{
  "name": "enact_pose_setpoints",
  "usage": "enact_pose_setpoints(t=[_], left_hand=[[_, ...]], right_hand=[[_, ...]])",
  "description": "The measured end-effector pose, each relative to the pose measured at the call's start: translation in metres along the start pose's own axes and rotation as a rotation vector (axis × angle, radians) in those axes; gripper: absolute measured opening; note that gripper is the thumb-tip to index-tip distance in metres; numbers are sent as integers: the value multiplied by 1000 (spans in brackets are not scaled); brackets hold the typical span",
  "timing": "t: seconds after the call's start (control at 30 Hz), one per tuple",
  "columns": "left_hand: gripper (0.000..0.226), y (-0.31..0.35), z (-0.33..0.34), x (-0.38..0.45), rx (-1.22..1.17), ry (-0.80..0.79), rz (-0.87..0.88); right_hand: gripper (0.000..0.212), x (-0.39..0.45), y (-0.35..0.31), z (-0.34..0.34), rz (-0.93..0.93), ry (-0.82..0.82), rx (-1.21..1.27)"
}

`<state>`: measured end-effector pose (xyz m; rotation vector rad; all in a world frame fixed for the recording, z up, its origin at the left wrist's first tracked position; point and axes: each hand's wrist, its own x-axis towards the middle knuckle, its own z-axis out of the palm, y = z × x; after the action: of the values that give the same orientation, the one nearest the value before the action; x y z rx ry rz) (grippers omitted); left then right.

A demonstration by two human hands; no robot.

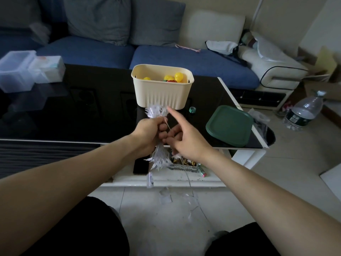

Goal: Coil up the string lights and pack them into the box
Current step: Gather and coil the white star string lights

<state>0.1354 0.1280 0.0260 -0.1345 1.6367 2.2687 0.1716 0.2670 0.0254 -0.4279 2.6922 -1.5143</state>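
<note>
The scene is dimly and evenly lit by soft daylight that appears to enter from the upper right, where the wall and cream sofa arm point(273, 71) are brightest; no hard shadows are cast. Faint reflections are carried by the glossy black table top point(73, 111). Wide-angle distortion is noted at the edges, and slight softness is seen on the clear containers point(27, 71) at far left.

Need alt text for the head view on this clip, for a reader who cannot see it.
The left hand grips a bundled white string of lights above a black glass table, while the right hand works a thin strand beside it, index finger extended. Behind stands a cream plastic box holding yellow balls, a green square lid to its right.
</note>
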Motion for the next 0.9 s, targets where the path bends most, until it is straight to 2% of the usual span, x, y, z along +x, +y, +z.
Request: enact_pose_setpoints(t=[0.07, 0.2, 0.33, 0.43, 0.57, 0.73, 0.9], left_hand=[[28, 8, -5, 1, -84, 4, -3], [26, 18, -11, 3, -112, 116, 64], [21, 21, -9, 0, -100, 122, 77], [22, 22, -2, -5, -129, 57, 101], [24, 20, 6, -5, -110, 160, 170], [26, 9, 4, -3, -24, 161, 170], [26, 9, 4, -1, -45, 153, 107]], right_hand=[[74, 0, 4, -4, 7, 100, 47], [25, 5, 11, -18, -76, 206, -72], [16, 10, 19, -19, -141, 266, -134], [14, 13, 25, -14, -74, 164, -114], [17, 9, 29, -9, 21, -54, -25], [22, 8, 27, -9, 100, -160, 1], [16, 7, 24, -11, 201, -219, 132]])
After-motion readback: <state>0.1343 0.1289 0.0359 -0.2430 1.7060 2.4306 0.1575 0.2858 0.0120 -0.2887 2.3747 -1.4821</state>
